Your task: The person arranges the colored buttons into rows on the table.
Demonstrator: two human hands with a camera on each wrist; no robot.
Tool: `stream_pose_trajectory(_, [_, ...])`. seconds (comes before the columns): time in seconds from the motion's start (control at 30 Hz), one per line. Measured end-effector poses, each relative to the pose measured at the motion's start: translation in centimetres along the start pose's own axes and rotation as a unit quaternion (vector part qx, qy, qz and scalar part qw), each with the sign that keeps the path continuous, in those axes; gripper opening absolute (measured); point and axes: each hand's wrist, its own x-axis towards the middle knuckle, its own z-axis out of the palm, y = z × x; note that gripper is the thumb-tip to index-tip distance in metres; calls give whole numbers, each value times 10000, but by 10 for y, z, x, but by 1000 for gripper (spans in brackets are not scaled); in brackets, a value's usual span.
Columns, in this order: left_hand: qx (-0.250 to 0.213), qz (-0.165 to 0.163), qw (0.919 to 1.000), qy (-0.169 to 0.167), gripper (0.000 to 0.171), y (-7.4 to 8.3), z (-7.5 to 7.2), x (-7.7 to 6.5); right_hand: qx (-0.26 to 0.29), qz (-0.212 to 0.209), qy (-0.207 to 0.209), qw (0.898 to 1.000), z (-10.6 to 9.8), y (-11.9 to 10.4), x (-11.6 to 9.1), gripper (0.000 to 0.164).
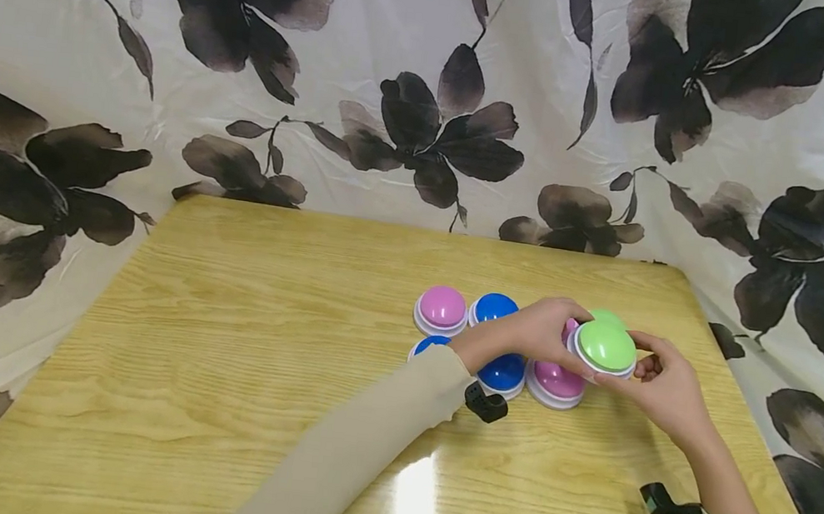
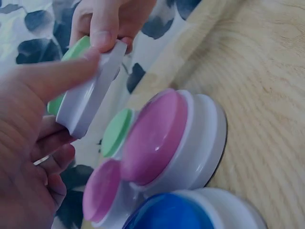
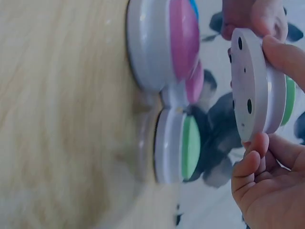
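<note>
A push button with a green dome and white base (image 1: pixel 606 346) is held up above the table between both hands. My left hand (image 1: pixel 549 330) pinches its left edge, while my right hand (image 1: pixel 672 393) grips the right edge. In the right wrist view the underside of the white base (image 3: pixel 248 86) shows small dark holes. Just below stands a pink button (image 1: pixel 557 381). Another green button (image 3: pixel 190 145) sits on the table behind the held one, next to a further pink button (image 2: pixel 102 191) that the left hand mostly hides in the head view.
To the left are a pink button (image 1: pixel 443 306), a blue button (image 1: pixel 494 308) at the back, and two blue buttons in front, one (image 1: pixel 501 373) beside the left wrist, the other (image 1: pixel 431 344) partly behind the sleeve. A floral cloth (image 1: pixel 376 27) hangs behind the wooden table (image 1: pixel 222 338).
</note>
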Motion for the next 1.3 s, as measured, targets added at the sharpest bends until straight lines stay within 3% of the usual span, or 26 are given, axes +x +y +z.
stream_pose_trajectory(0.33, [373,14,9992,-156,71,9,20,17,34,-54,95,9999,-5,31,-10,68])
stream_pose_trajectory(0.53, [547,-94,9979,-330,72,10,30,26,80,149,18,9999,-4,42,-16,71])
stream_pose_trajectory(0.73, [670,-408,9958,-467,73,11,33,31,62,361,-142,9992,-4,48,-16,73])
stream_pose_trajectory(1.0, [831,-370,9939,-630,63,14,37,40,98,514,-198,9984,-6,56,-17,72])
stream_pose_trajectory(1.3, [994,-362,9925,-619,65,11,37,41,-31,454,-386,9982,-8,57,-14,73])
